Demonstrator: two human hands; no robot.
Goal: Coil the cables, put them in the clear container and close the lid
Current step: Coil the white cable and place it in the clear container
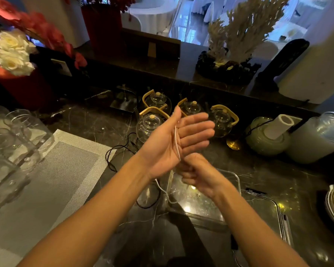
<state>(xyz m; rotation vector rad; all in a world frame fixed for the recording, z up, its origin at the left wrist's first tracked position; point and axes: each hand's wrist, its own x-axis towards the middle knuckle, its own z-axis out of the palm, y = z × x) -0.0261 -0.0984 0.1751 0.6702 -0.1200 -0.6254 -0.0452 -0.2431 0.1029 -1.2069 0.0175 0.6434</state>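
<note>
Dark marble counter (258,176), left hand (170,139) flat under white cable (176,139), right hand (195,172) gripping it

The surface (81,120) is dark marble with thin white veins, and small lights shine back from it. A grey woven mat (52,170) lies on its left part. Behind it a higher dark ledge (162,68) runs across the room. On the ledge stand a red vase (101,26), white roses (13,53) and a pale coral ornament (243,29). Beyond the ledge I see round tables with white cloths (152,12) in cold blue light, somewhat blurred.
</note>
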